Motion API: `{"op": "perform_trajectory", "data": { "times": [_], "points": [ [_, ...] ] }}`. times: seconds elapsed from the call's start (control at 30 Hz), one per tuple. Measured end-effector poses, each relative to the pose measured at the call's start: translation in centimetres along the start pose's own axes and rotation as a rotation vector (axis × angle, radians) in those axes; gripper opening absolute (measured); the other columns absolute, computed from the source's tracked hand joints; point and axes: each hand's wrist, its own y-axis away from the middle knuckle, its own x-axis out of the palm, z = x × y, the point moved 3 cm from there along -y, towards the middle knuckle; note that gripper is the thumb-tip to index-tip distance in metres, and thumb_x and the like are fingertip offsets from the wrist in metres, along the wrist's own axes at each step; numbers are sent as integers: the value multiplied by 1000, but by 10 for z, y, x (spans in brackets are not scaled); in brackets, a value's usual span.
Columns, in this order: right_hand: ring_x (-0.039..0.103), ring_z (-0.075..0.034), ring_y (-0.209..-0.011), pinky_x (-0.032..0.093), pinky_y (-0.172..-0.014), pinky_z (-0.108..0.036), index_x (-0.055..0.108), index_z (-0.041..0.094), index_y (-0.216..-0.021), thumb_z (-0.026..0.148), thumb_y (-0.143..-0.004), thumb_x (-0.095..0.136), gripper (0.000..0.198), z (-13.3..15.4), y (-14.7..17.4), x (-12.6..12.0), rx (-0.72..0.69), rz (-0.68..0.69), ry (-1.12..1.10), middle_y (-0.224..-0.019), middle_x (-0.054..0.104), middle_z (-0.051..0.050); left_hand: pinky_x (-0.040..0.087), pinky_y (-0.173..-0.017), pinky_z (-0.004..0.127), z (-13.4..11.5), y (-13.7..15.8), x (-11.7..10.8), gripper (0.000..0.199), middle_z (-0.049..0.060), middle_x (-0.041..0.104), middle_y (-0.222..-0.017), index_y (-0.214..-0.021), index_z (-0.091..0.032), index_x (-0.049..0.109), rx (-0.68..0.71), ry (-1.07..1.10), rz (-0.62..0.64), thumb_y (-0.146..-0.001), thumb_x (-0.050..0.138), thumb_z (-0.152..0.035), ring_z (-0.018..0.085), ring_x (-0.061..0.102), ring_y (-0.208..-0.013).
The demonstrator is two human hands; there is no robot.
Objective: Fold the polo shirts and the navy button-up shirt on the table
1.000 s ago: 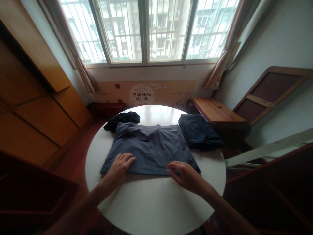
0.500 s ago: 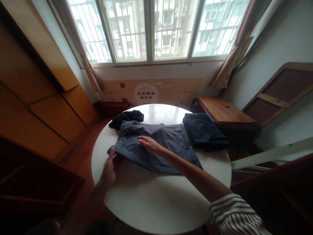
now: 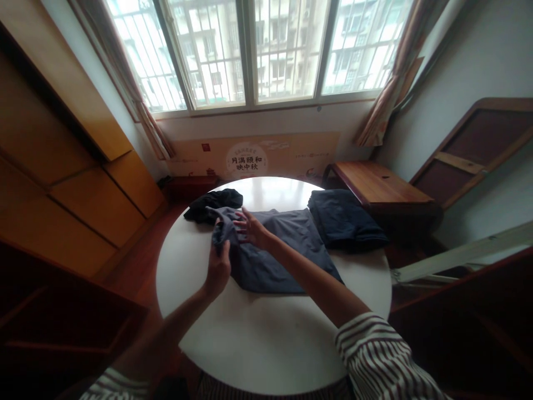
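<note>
A grey-blue garment [image 3: 283, 255] lies spread on the round white table [image 3: 266, 333]; its exact kind is not plain. My left hand [image 3: 219, 264] grips its left edge and holds that edge raised and folded inward. Just right of the lifted part, my right hand [image 3: 252, 229] is open, fingers spread, over the cloth; whether it touches the fabric I cannot tell. Behind the left end sits a crumpled black cloth [image 3: 214, 204]. A folded dark navy garment [image 3: 345, 219] lies at the right of the table, against the grey-blue one.
A low wooden table [image 3: 381, 182] stands beyond the round table at the right. Orange-brown cabinets [image 3: 95, 194] line the left wall. A barred window [image 3: 250, 55] with curtains is ahead, above a printed banner [image 3: 250, 158]. A pale bar [image 3: 458, 255] slants in at the right.
My left hand has moved right and up, lifting and folding the garment's left edge inward. My right hand has risen slightly and its fingers have spread. The other clothes stay put.
</note>
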Motion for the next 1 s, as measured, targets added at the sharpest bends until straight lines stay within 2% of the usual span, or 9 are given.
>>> {"op": "perform_trajectory", "data": {
  "times": [0.1,0.2,0.33,0.43,0.57,0.67,0.83,0.9,1.0],
  "points": [
    [66,-25,-89,57,-77,-42,42,23,-143,73,-92,29,72,8,7,-36,82,-9,-302,-114,65,-11,19,-123,40,-22,-1,49,53,5,42,-154,-150,-23,38,238,-11,300,-97,43,-25,21,27,-148],
    [67,-27,-91,56,-79,-47,37,23,-145,79,-86,31,82,12,26,-84,163,-70,-490,-121,62,-16,19,-123,42,-32,6,101,62,9,36,-156,-153,-20,31,376,-85,640,-93,42,-15,23,28,-147],
    [66,-29,-102,55,-83,-47,32,17,-147,78,-85,37,88,-2,58,-138,229,-176,-420,-131,56,-20,25,-120,49,-24,23,153,80,16,28,-159,-156,-14,19,432,-384,891,-80,44,-7,30,27,-146],
    [64,-28,-108,55,-86,-40,33,19,-148,64,-78,64,89,-26,77,-159,261,-235,-140,-140,50,-19,28,-116,56,-3,39,176,81,24,30,-155,-156,-6,15,369,-634,1041,-81,45,-13,36,28,-144],
    [60,-30,-114,52,-92,-41,33,16,-151,22,-58,83,106,-46,81,-155,181,-215,454,-147,44,-21,22,-114,64,25,61,187,85,31,26,-155,-153,2,13,422,-879,1087,-81,51,-24,43,21,-146],
    [55,-29,-123,43,-104,-36,44,9,-145,9,-65,68,83,-47,73,-144,89,-266,776,-141,52,-20,28,-112,62,28,70,182,81,31,28,-154,-152,1,15,577,-954,1008,-82,50,-23,43,23,-144],
    [66,-29,-104,47,-91,-31,69,10,-113,15,-84,48,36,-47,61,-158,213,-435,832,-106,71,-18,53,-80,44,14,69,159,60,25,53,-125,-143,-2,34,670,-1116,896,-87,47,-18,35,57,-108],
    [68,-28,-94,49,-81,-29,70,10,-103,19,-89,41,34,-50,59,-173,295,-504,831,-96,72,-17,53,-73,37,11,69,154,50,18,58,-110,-137,-4,41,713,-1141,945,-88,45,-13,28,61,-93],
    [67,-25,-90,49,-75,-27,70,9,-101,20,-88,42,32,-55,55,-191,373,-550,829,-93,72,-15,53,-73,32,7,76,153,46,16,59,-106,-136,-4,41,864,-1116,1014,-90,40,-7,23,62,-88]
  ]
}}
